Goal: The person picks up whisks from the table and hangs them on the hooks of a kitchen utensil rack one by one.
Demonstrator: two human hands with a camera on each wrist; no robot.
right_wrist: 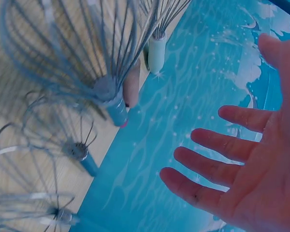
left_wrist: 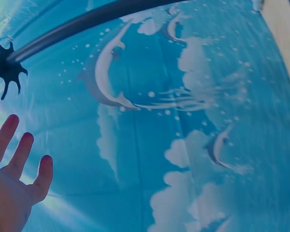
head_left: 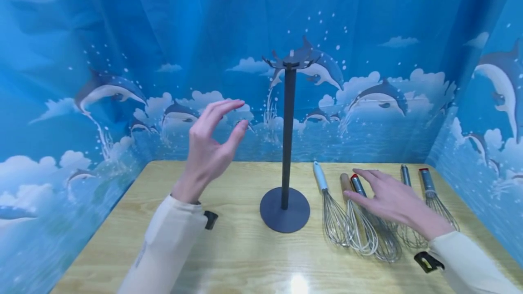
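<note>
Whisks (head_left: 359,221) lie at four o'clock of the stand (head_left: 286,149) on the surface, light, springy-wired, best taken by handles; my right hand (head_left: 392,201) spread above them, left hand (head_left: 212,149) open, empty.

Whisks: five wire whisks (head_left: 359,221) lie side by side on the table, handles pointing away.
Stand: dark hook-topped stand (head_left: 286,149) upright just left of them.

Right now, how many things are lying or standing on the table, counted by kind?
Whisks: 5, in a row at the right: white handle, wooden handle, red-tipped metal handle, plain metal handle, red-topped metal handle
Dark hanging stand: 1
Total: 6
</note>
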